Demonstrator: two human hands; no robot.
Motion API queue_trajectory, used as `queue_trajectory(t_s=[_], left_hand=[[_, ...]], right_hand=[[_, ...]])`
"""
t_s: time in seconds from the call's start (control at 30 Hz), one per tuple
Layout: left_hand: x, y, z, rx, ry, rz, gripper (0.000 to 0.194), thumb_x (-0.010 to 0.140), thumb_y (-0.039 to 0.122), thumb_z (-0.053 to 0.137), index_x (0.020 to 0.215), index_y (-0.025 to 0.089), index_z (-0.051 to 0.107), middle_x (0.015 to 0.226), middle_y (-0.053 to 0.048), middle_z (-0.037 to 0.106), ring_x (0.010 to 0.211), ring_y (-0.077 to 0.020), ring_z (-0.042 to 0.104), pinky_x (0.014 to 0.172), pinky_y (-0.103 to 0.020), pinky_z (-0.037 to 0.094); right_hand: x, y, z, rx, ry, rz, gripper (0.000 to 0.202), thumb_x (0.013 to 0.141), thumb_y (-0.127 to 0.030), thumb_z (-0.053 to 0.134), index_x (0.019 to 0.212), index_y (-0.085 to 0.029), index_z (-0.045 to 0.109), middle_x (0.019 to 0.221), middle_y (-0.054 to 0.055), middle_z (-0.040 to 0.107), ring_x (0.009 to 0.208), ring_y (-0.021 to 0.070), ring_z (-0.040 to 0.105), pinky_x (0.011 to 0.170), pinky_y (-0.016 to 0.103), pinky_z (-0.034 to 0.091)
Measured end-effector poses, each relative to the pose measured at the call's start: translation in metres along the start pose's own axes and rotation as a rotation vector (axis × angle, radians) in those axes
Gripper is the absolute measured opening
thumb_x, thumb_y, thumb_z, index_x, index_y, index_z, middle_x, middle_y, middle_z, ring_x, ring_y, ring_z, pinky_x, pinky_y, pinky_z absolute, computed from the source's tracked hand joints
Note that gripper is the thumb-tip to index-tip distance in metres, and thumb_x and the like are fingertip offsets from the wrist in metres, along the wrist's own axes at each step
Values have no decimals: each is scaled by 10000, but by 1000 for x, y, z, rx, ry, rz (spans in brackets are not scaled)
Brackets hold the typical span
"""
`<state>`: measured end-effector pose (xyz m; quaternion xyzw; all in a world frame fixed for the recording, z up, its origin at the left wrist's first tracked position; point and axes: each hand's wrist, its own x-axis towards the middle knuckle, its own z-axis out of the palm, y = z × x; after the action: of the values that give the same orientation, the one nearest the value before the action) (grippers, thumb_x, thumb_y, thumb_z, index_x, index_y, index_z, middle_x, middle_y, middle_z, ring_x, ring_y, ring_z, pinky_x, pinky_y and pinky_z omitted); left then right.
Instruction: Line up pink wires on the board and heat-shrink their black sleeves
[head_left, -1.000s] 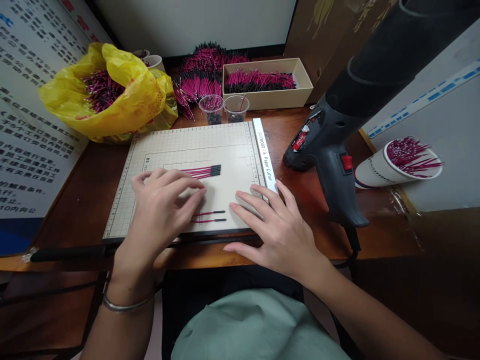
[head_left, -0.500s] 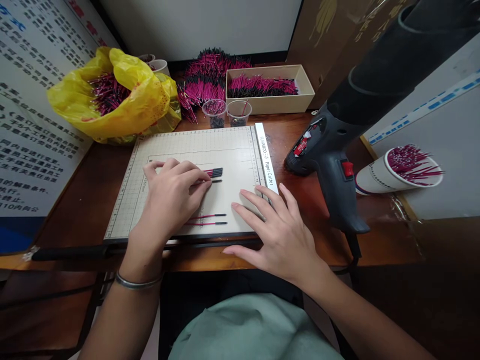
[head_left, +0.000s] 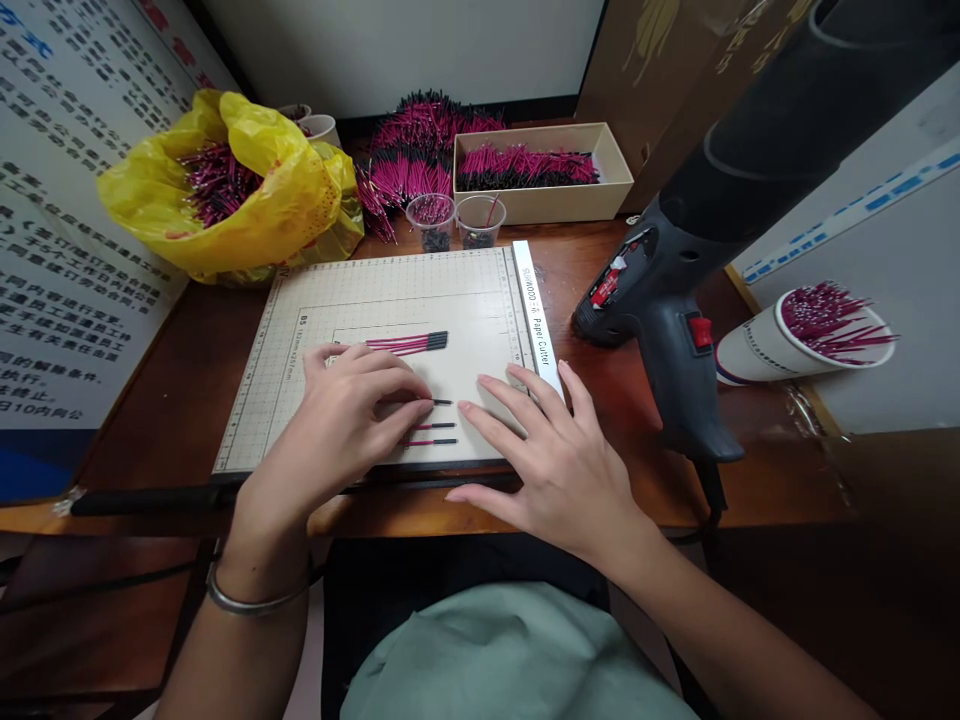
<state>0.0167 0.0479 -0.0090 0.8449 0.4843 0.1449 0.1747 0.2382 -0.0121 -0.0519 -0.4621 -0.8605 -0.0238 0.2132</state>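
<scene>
Head view: left hand [head_left: 352, 405] pinches one black-tipped wire [head_left: 443, 402] in its fingertips, two single wires [head_left: 445, 425] laid nearside of them, a bunch [head_left: 420, 342] grouped beyond; right hand [head_left: 559, 455] spread-fingered, holding nothing.

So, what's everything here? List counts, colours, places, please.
Paper cutter: one, cream, centre
Bunched wires: several, pink-black, on cutter
Loose wires: two, pink-black, cutter's front
Pinched wire: one, black-ended, between those
Bag: one, yellow, back left
Wire pile: one, pink-black, back
Box: one, cream, back
Plastic cups: two, clear, behind cutter
Far cups: two, white, behind bag
Paper cup: one, white, right
Gun-shaped tool: one, dark grey, right
Table: one, brown, under cutter
Printed panel: one, white, left
Cardboard: one, brown, back right
Cloth: one, green, bottom
Bracelet: one, silver, bottom left
Left hand: one, pinching wire
Right hand: one, spread over cutter
</scene>
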Motion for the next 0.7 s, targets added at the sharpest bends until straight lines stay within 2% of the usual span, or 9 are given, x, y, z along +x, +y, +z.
queue_trajectory(t_s=[0.7], left_hand=[[-3,-3,3,-52,-7,-25,218,917,376,586,795,266,729,888,19,773,927,-219,659,998,-461,264]], right_hand=[[0,0,-1,-14,-21,-25,663,882,-699,571,1337,-222,638,1386,121,640,1304,374,517,1125,642,305]])
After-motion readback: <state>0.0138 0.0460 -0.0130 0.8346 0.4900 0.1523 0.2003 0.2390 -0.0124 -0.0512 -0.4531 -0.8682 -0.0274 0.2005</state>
